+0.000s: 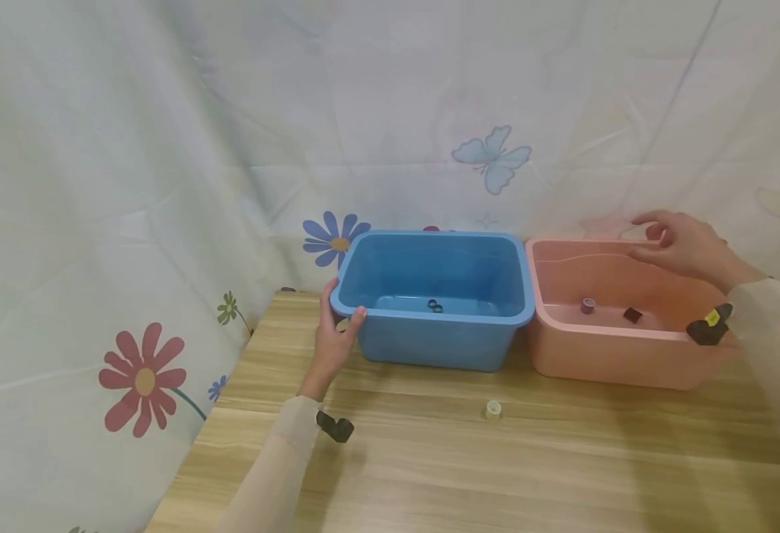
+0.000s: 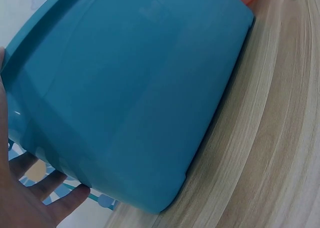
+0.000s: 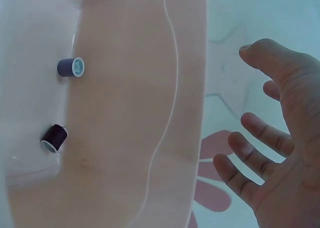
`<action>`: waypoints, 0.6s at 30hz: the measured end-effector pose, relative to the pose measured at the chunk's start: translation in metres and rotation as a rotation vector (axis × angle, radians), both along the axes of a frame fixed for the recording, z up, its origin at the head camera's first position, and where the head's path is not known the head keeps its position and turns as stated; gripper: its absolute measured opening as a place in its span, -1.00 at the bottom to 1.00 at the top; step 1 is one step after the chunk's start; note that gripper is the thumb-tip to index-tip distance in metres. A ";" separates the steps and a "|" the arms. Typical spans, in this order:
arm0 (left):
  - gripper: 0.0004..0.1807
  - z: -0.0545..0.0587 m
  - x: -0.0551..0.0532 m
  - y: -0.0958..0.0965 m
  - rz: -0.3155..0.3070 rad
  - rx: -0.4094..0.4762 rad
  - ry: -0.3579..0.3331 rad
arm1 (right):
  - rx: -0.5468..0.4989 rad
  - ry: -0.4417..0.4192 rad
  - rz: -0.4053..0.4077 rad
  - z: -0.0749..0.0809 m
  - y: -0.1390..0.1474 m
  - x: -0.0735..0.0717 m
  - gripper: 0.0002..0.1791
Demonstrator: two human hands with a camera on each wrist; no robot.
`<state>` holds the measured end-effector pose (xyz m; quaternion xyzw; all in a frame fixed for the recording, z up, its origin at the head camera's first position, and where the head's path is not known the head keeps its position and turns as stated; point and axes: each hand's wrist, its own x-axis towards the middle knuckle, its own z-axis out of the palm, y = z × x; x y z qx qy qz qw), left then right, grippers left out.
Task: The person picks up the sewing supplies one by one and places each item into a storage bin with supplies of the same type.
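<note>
My left hand (image 1: pixel 335 348) grips the near left corner of a blue plastic bin (image 1: pixel 432 340), thumb at the front and fingers along the left side. In the left wrist view, the fingers (image 2: pixel 70 203) rest against the bin's wall. Two small black ring-shaped things (image 1: pixel 435 306) lie inside it. My right hand (image 1: pixel 686 244) is raised over the far side of a pink bin (image 1: pixel 616 355), fingers loosely bent with nothing in them. On the pink bin's floor lie a purple thread spool (image 3: pixel 70 67) and a dark thread spool (image 3: pixel 54 138).
A small pale spool (image 1: pixel 493 409) stands on the wooden table (image 1: pixel 430 466) in front of the bins. The two bins stand side by side, rims close together. Behind them hangs a pale curtain (image 1: pixel 396 111) printed with flowers and butterflies.
</note>
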<state>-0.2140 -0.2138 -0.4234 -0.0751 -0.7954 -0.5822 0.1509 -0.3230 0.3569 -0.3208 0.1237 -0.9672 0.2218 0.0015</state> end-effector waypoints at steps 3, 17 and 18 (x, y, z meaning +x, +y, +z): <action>-0.13 0.000 -0.001 -0.001 -0.001 0.012 0.002 | -0.003 0.006 0.020 0.005 -0.007 0.005 -0.16; -0.13 -0.001 0.000 0.000 -0.007 0.039 0.007 | -0.008 0.158 0.148 0.013 -0.025 0.040 -0.24; -0.13 -0.001 0.000 0.000 -0.006 0.041 0.010 | -0.014 0.167 0.157 0.014 -0.027 0.042 -0.24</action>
